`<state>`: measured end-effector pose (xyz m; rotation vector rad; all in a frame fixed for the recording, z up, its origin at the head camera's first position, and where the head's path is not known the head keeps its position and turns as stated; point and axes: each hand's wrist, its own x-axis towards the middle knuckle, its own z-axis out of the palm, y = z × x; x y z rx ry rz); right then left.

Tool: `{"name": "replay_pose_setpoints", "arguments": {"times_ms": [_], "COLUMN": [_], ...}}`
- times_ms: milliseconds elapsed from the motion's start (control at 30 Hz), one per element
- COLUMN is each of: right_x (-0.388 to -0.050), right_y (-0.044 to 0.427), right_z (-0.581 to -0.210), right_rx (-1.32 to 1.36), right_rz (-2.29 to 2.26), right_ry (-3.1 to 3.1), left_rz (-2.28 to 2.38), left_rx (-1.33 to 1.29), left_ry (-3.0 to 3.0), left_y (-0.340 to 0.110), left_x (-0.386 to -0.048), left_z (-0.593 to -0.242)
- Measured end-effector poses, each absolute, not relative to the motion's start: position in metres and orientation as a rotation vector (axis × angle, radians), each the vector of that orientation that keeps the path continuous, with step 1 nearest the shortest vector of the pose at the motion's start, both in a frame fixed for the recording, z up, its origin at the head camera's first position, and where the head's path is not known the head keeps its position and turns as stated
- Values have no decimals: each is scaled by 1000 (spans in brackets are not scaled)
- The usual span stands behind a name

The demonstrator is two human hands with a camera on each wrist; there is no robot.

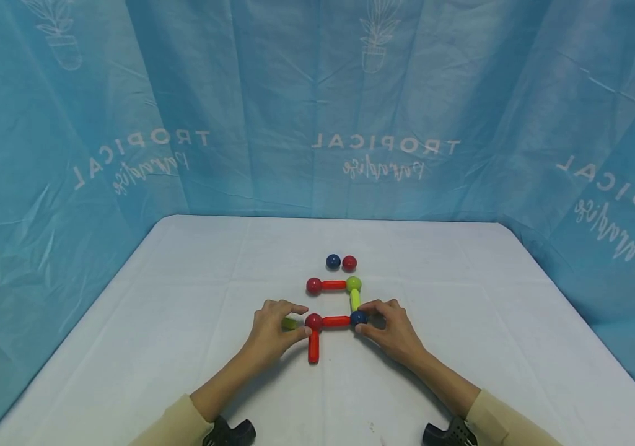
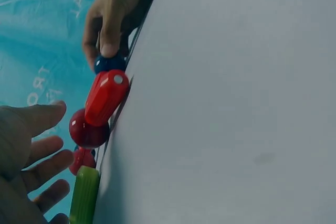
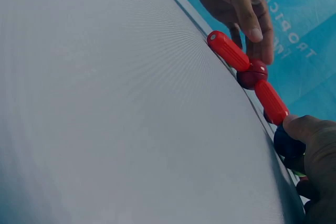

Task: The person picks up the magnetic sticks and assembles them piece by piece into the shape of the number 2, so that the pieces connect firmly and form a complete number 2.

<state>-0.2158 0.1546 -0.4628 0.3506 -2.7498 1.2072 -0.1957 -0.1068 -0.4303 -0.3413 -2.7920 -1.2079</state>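
Blue curtain (image 1: 272,80): backs the scene from 10 to 2 o'clock, creased, printed with pale potted plants and mirrored "TROPICAL Paradise".
White-covered table (image 1: 194,260): pale cloth, faint creases, far edge at 12 o'clock meeting curtain.
Left hand (image 1: 274,326): in from 7 o'clock; thumb and index wide apart, either side of near red ball (image 1: 313,321); contact, cannot tell.
Right hand (image 1: 392,329): in from 5 o'clock; thumb and index narrow, pinching blue ball (image 1: 359,318).
Frame (image 1: 328,321): joined bars and balls, mid-table, between and beyond hands; open side at 9 o'clock.
Linking red bar (image 1: 337,321): long axis 9 to 3, near red ball to blue ball.
Free-ended red bar (image 1: 313,348): off near red ball, points 6 o'clock.
Lime bar (image 1: 355,300): from blue ball toward 12, up to green ball (image 1: 353,284).
Far red bar (image 1: 333,285): green ball toward 9, ends at far red ball (image 1: 314,285).
Green bar (image 1: 290,323): 9 o'clock of near red ball, partly behind left hand.
Loose balls: navy (image 1: 333,262) and crimson (image 1: 349,263), side by side beyond frame, 12 o'clock.
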Motion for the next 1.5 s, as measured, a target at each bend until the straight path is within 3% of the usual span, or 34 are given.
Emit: {"name": "replay_pose_setpoints", "arguments": {"times_ms": [433,1167,1500], "right_x": [-215,-217,-238], "right_y": [153,152,166], "right_z": [-462,-457,-446], "right_rx": [347,362,238], "right_rz": [1206,1206,1343], "right_ry": [-2763,-2792,-2790], "left_rz": [-1292,-1295,-1297], "left_rx": [-471,-408,-420], "left_ry": [-2877,-2906,-2923], "left_y": [-107,-106,-105], "left_x": [-215,-216,-218], "left_z": [-436,-436,-438]}}
